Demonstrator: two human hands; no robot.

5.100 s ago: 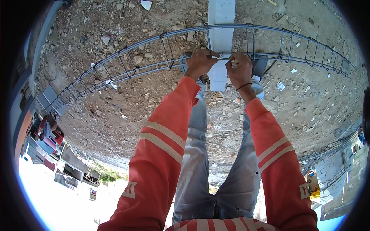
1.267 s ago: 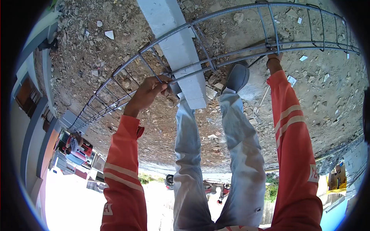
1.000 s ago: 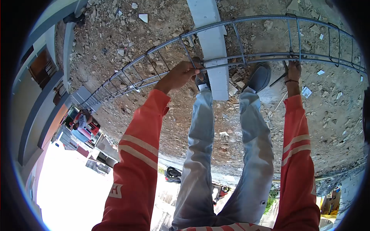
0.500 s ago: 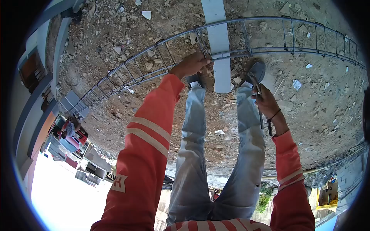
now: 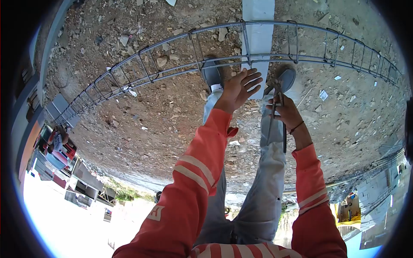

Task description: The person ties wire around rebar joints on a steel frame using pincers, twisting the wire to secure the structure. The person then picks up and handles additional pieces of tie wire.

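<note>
A long cage of steel reinforcing bars [image 5: 275, 56] with square stirrups curves across the head view in front of my shoes. My left hand [image 5: 241, 88] is open, its fingers spread just below the near bar; whether a fingertip touches the steel I cannot tell. In my right hand [image 5: 289, 112] is a pair of pincers [image 5: 278, 89], jaws pointing away from me and long handles hanging down past the palm. The pincers are beside my right shoe, apart from the cage.
A pale flat board [image 5: 259, 41] lies under the cage between my shoes. Stones and white fragments litter the dirt ground [image 5: 172, 116]. At the far left another person [image 5: 58, 139] is near a red vehicle, and a grey block [image 5: 62, 107] supports the cage's end.
My left hand has let go of the cage bar, opened and moved right and toward me. The pincers remain in my right hand, which has shifted slightly. The view has turned a little left.
</note>
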